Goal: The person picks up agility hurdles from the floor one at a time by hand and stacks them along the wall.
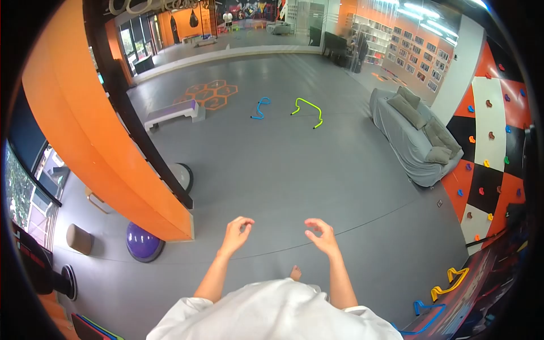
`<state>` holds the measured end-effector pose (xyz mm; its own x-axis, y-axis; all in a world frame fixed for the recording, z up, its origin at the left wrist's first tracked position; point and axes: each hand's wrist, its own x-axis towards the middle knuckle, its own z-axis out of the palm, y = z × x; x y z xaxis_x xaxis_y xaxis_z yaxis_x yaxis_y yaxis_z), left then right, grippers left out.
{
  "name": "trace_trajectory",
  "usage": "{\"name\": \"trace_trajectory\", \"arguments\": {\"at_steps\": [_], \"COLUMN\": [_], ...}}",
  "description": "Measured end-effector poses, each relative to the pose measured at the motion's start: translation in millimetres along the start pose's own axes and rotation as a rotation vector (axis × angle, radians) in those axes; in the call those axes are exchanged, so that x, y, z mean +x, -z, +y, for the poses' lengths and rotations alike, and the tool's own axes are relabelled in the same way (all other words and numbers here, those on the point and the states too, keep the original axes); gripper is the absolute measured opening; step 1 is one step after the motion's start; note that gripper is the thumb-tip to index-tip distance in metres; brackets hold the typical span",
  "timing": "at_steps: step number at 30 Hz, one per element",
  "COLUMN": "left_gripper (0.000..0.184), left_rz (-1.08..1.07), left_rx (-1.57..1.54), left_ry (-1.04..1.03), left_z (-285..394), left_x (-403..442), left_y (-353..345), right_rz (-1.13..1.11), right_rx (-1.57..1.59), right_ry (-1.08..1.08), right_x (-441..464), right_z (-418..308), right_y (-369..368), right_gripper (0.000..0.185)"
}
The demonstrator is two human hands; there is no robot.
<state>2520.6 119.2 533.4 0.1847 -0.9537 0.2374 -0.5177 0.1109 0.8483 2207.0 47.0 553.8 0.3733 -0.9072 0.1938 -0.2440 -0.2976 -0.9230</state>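
Both hands are raised in front of my body over the grey floor [272, 187], apart from each other. My left hand [236, 234] is empty, its fingers curved with a gap between thumb and fingers. Across from it, my right hand [321, 235] holds nothing, with its fingers bent and parted from the thumb. Neither touches any object. Below them show my white top [272, 311] and one bare foot [296, 272]. Farther ahead stand a blue hurdle [261, 107] and a yellow-green hurdle [309, 104].
An orange pillar [102, 130] and a purple balance dome [143, 242] are at left, near a brown stool [79, 239]. A step platform [171, 113] stands farther ahead. At right are a covered sofa [405, 136], a climbing wall [490, 147] and a yellow hurdle [450, 283].
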Motion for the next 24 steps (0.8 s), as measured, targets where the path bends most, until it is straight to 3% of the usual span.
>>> {"name": "trace_trajectory", "arguments": {"at_steps": [10,16,24], "left_gripper": [0.020,0.022,0.020], "left_rz": [-0.225,-0.314,-0.256], "left_rx": [-0.061,-0.068,-0.107], "left_ry": [0.053,0.072,0.143], "left_z": [40,15,-45], "left_x": [131,202,365], "left_y": [-145,-200,-267], "right_rz": [0.157,0.243,0.094], "right_rx": [0.033,0.159,0.064], "right_ry": [-0.168,-0.218,-0.167], "right_x": [64,121,285], "right_z": [93,146,168], "right_y": [162,200,224], "right_gripper": [0.036,0.039,0.045]}}
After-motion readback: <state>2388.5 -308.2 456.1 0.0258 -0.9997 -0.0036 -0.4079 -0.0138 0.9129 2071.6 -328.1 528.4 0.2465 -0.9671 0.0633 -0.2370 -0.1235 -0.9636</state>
